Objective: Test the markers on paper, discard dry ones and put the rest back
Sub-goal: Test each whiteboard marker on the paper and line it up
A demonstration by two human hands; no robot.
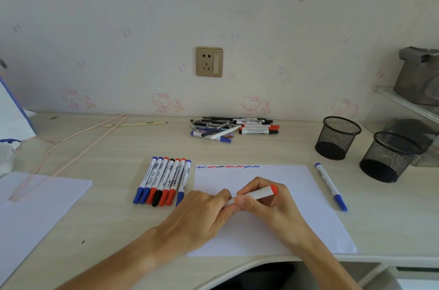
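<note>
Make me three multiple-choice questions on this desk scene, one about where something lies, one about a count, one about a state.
1. Where does the lone blue marker lie?
A. right of the paper
B. in a mesh cup
C. on the pile

2. How many test squiggles are on the paper?
A. three
B. seven
C. twelve

3. How is the red marker held?
A. lying untouched
B. left hand only
C. both hands, with right hand

Answers: 1 A, it rests on the desk beside the sheet's right edge. 2 B, seven marks line the top edge. 3 C, fingers of both hands grip it.
</note>
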